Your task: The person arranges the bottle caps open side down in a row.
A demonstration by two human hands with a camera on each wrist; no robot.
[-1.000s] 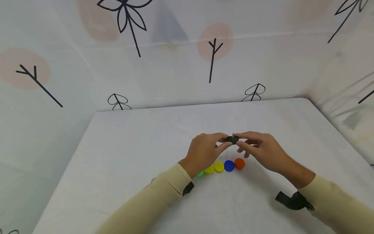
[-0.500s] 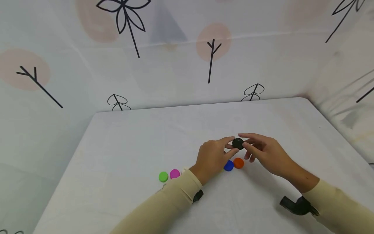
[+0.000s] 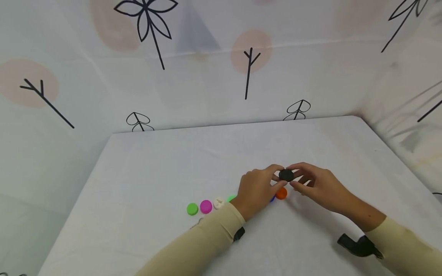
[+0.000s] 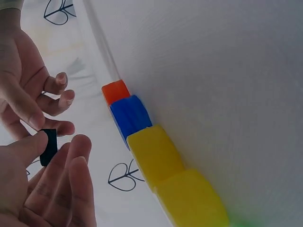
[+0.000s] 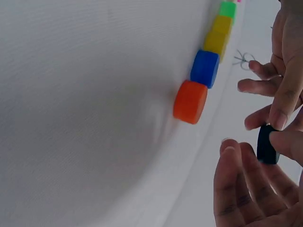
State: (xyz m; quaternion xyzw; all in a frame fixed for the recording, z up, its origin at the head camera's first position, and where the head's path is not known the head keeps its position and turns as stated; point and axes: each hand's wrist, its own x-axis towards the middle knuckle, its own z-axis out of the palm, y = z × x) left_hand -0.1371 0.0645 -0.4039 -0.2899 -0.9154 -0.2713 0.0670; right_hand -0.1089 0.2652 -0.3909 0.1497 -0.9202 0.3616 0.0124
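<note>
A small black cap (image 3: 286, 175) hangs just above the white table, pinched from both sides. My left hand (image 3: 278, 179) holds its left edge with thumb and forefinger, and my right hand (image 3: 293, 178) holds the right edge. Directly below it an orange cap (image 3: 281, 193) ends a row on the table. The left wrist view shows the row side on: orange cap (image 4: 115, 91), blue cap (image 4: 131, 117), two yellow caps (image 4: 154, 153), with the black cap (image 4: 48, 147) between fingertips. In the right wrist view the black cap (image 5: 268, 144) is beside the orange cap (image 5: 190, 101).
The row runs left with a light green cap (image 3: 231, 198), a white cap (image 3: 219, 202), a magenta cap (image 3: 206, 206) and a green cap (image 3: 192, 209). My left hand hides the middle of it. Patterned cloth walls (image 3: 207, 76) close in the table (image 3: 172, 161) at the back and sides.
Both hands have carried the black cap to the right and lower, down close over the orange cap. The left arm's shift uncovered the green, magenta and white caps.
</note>
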